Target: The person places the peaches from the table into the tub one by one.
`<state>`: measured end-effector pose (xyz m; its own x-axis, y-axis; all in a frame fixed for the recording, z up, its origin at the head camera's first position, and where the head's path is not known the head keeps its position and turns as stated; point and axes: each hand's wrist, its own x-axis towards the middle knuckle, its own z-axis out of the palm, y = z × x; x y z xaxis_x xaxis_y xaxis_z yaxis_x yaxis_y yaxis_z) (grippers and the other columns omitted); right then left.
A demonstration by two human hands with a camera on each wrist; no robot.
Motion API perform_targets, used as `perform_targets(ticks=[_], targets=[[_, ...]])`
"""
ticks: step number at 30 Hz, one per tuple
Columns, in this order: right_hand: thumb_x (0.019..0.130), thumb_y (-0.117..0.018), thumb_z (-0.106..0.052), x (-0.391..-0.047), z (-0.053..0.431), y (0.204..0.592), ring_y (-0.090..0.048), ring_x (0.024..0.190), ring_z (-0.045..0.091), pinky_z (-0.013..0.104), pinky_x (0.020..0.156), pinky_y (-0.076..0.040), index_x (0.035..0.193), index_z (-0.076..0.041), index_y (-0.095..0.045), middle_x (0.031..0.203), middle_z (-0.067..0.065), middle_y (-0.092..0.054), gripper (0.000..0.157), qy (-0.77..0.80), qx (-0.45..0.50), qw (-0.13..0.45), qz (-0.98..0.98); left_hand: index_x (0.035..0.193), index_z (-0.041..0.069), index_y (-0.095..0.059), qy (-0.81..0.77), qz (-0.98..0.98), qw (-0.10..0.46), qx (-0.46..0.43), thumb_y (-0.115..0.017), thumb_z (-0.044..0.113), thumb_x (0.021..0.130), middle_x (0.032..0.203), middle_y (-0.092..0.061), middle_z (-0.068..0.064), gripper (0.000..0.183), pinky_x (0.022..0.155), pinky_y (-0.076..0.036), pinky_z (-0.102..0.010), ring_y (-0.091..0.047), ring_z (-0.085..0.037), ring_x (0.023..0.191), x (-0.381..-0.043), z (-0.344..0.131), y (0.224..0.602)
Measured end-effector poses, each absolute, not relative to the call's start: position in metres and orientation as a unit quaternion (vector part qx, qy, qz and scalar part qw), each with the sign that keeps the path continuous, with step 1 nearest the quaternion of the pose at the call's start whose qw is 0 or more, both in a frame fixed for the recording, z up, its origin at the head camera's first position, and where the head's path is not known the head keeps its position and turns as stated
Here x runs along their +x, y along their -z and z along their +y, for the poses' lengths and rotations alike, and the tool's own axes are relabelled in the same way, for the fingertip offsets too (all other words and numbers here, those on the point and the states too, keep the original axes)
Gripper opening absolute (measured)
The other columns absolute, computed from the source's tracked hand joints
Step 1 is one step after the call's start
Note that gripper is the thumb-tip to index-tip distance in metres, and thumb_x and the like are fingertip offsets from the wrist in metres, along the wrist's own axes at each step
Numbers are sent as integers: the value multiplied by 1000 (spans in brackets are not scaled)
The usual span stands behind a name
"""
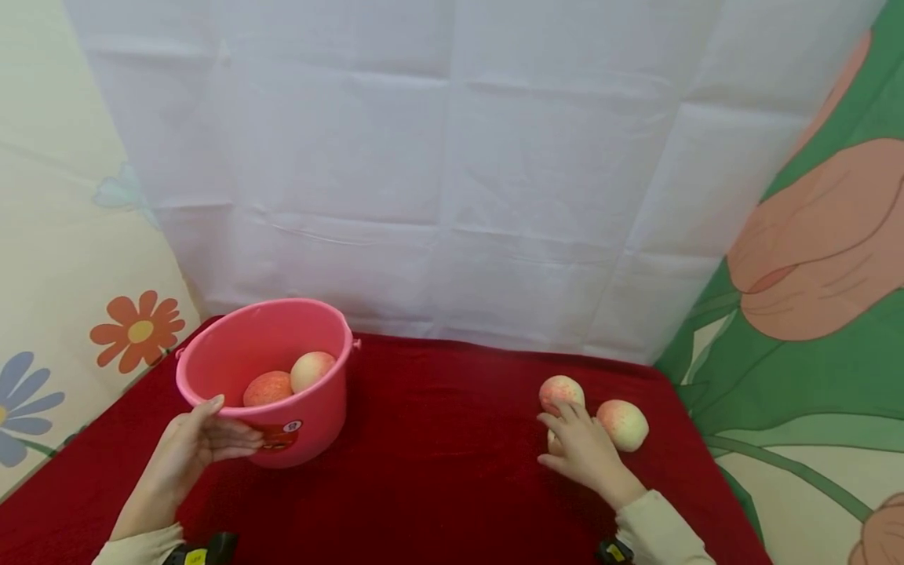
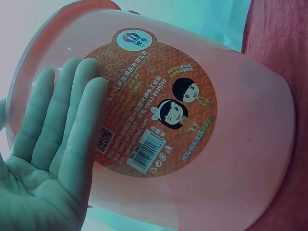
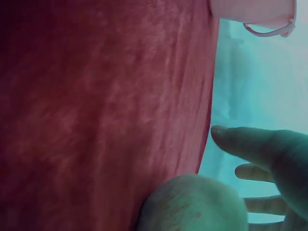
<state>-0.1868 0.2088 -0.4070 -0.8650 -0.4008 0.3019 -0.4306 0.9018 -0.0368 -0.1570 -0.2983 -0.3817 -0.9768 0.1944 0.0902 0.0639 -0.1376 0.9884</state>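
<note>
Head view: pink bucket [image 1: 326, 430] stands upright on the red-clothed bench [image 1: 438, 463], on the person's left, mouth turned up; two peaches sit in it, a redder peach [image 1: 267, 388] and, just beside it, a paler peach [image 1: 311, 370]. Left hand [image 1: 198, 441] is at the near wall, thumb at the rim and fingers along the outside, presumably to keep the light tub from shifting. Right hand [image 1: 586, 449] is low over the other group, fingers somewhat spread: a far peach [image 1: 561, 388] at the fingertips, an outer peach [image 1: 623, 426] beside the hand, a half-hidden peach [image 1: 554, 445] underneath. These lie well apart from the bucket, within easy reach of that arm, which would suit one hand per side. Left wrist view: fingers straight, roughly side by side, in front of the round label [image 2: 159, 108]; they are not curled round the wall, so I judge a steadying touch rather than a firm grip. Right wrist view: fingers extended and parted around one peach, which one I cannot tell; no pinch shows, and contact is uncertain. The bucket's handle [image 3: 267, 34] hangs down outside, leaving the mouth unobstructed.
</note>
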Motion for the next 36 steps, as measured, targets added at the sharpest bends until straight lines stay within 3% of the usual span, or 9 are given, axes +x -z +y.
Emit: perform_targets(ticks=[10, 23, 36], targets=[[57, -83, -27, -185, 220, 418, -50, 97, 40, 52, 68, -47, 111, -6, -60, 113, 19, -52, 62, -41, 194, 152, -968, 85, 16, -73, -745, 659, 45, 90, -25, 25, 101, 80, -70, -5, 52, 67, -55, -33, -68, -22, 74, -157, -299, 382], [43, -87, -15, -187, 225, 427, -49, 67, 35, 43, 60, -44, 108, -4, -57, 105, 21, -45, 73, -85, 209, 178, -958, 85, 15, -73, -739, 666, 51, 84, -25, 25, 101, 80, -70, -6, 51, 67, -55, -33, -68, -23, 74, -158, -299, 380], [42, -85, -8, -190, 227, 434, -44, 65, 34, 40, 54, -44, 111, 0, -57, 104, 23, -44, 74, -72, 217, 167, -959, 84, 15, -73, -745, 659, 58, 88, -25, 26, 101, 79, -70, -6, 52, 68, -55, -34, -68, -22, 74, -158, -298, 378]])
